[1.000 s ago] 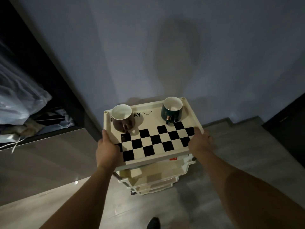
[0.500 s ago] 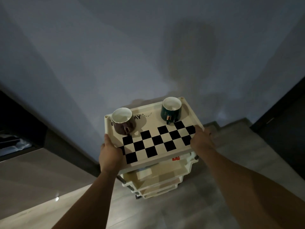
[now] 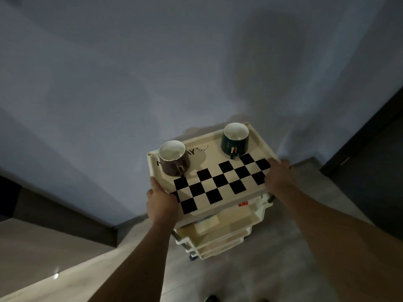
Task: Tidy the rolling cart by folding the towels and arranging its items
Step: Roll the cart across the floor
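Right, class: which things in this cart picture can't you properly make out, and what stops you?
- Lower shelves, head view: mostly covered by the checkered top tray.
- Printed word: brown mug hides its start.
- Left hand and right hand fingers: curled under the tray's edges.
- Green mug handle: dim, small.

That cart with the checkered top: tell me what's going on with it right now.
A person stands over the rolling cart, gripping its checkered top tray with both hands: the left hand on the near-left edge, the right hand on the right edge. A brown mug and a dark green mug stand upright at the tray's far side. The lower shelves hold pale items, too dim to identify.
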Demonstrator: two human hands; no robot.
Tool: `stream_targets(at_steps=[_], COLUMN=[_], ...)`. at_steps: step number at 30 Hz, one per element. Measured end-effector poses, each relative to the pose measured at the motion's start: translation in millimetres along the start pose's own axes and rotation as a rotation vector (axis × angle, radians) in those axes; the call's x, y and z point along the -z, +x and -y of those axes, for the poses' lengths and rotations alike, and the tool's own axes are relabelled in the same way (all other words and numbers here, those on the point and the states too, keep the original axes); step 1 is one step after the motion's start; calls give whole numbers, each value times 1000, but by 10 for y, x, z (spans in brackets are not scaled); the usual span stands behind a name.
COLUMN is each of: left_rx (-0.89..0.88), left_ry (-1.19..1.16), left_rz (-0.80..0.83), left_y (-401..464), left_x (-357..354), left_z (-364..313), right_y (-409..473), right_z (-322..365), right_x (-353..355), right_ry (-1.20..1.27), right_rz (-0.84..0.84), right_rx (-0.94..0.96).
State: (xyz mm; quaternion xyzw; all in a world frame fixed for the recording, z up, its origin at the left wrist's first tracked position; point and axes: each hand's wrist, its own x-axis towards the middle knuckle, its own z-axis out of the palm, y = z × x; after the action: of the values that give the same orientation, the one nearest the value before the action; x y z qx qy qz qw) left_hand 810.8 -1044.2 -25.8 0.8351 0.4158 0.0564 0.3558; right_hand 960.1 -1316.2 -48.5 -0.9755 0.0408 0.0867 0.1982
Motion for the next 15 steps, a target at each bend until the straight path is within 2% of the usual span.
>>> stream_targets(at_steps=[15], left_rx=[19], left_ry=[-19], left_rz=[-27], left_y=[-217], left_x=[-1229], left_z=[-1290], right_y=[1239], right_z=[-1040], right_x=[743], right_ry=[-60], right_rz=[-3], right_rx=[7])
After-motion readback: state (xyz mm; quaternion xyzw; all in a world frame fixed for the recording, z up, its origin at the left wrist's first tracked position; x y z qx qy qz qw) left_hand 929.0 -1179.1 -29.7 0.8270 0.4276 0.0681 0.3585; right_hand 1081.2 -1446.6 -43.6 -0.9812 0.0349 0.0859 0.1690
